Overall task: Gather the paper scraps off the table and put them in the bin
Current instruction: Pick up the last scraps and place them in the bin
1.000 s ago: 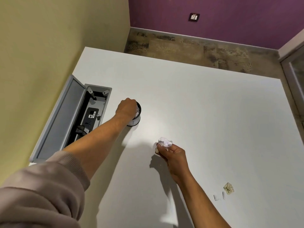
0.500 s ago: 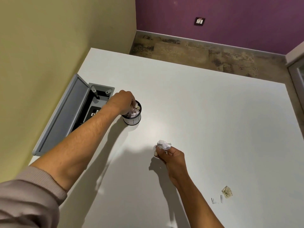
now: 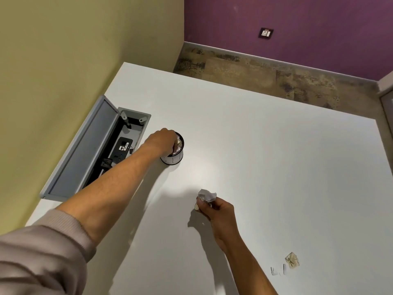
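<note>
Reaching toward the left of centre in the frame, my left hand (image 3: pixel 162 141) sits over the mouth of the small round bin with a black rim and pale wall (image 3: pixel 174 159); its fingers curl down into the opening among the crumpled paper already inside, but I cannot tell whether they grip any of it. The bin stands upright on the plain white worktop (image 3: pixel 265 167), just beside the open grey cable box sunk into the worktop (image 3: pixel 125 143), whose grey lid (image 3: pixel 85 154) is tipped up toward the yellow-green wall at the left of the frame. A pale pink sleeve (image 3: pixel 42 258) covers my left upper arm in the lower left corner.

Below centre, my right hand (image 3: pixel 217 211) is clenched around a crumpled white paper scrap (image 3: pixel 206 195), which sticks up out of the top of the fist; the hand is held above the worktop and casts a dark shadow to its left. It is well apart from the bin.

In the lower right of the frame a small crumpled beige paper scrap (image 3: pixel 292 260) lies on the worktop, with two tiny white slivers (image 3: pixel 278 270) just beside it to the left. Beyond the worktop's far edge, at the upper right, are mottled brown floor and a purple wall carrying a dark socket plate (image 3: pixel 266 33).
</note>
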The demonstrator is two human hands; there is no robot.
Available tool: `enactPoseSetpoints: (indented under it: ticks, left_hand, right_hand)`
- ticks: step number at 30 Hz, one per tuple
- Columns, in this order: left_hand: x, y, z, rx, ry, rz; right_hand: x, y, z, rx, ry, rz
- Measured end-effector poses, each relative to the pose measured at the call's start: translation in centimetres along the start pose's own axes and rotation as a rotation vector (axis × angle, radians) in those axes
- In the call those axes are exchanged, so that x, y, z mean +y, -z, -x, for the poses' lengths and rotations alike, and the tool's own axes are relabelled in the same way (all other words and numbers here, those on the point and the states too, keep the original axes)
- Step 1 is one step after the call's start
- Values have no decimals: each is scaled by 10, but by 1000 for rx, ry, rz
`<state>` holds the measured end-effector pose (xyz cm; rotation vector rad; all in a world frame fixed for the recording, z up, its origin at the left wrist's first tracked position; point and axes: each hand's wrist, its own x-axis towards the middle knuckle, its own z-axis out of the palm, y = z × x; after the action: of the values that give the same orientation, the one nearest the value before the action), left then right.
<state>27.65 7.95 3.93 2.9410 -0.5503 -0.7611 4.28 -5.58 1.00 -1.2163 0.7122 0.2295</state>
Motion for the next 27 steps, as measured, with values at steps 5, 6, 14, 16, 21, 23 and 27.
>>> enactPoseSetpoints:
  ticks: [5,6,14,16,21,23,27]
  left_hand:
    - [-14,0,30,342,0,545]
    - [-16,-6,41,466,8,658]
    - [-26,-148,92,688,50,662]
    - [-31,-189,97,565,-54,477]
    - [-29,-228,108,449,-164,390]
    - [-30,-230,106,439,-209,289]
    - [-29,-229,105,398,-206,215]
  right_hand:
    - [-3,-5,-5,-18,-6,-39]
    - [-4,-6,-6,-24,0,-40]
    - [-26,-30,-27,12,48,4]
    - [-33,-37,-34,47,69,79]
    - [-53,-56,-50,131,143,302]
    - [-59,-63,-57,179,185,429]
    - [-71,-79,-72,195,308,556]
